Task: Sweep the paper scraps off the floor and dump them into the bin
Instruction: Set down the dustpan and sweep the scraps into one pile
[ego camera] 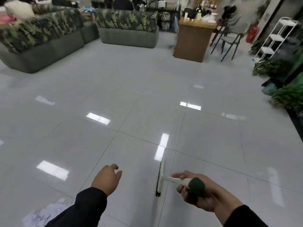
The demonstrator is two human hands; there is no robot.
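Note:
My right hand (193, 192) grips the green-tipped white handle of a small hand broom (161, 179), whose white head with dark bristles stands edge-on over the tiled floor. My left hand (108, 179) hangs free to the left of the broom, fingers relaxed, holding nothing. A heap of white paper scraps (44, 213) lies on the floor at the bottom left, partly hidden by my left sleeve. No bin is in view.
Glossy grey tiles (131, 95) stretch ahead. Green sofas with leaf-print cushions (41, 40) line the far left and back. A wooden counter (193, 38), a folding chair (229, 40), a white rack (275, 38) and potted plants (285, 95) stand on the right.

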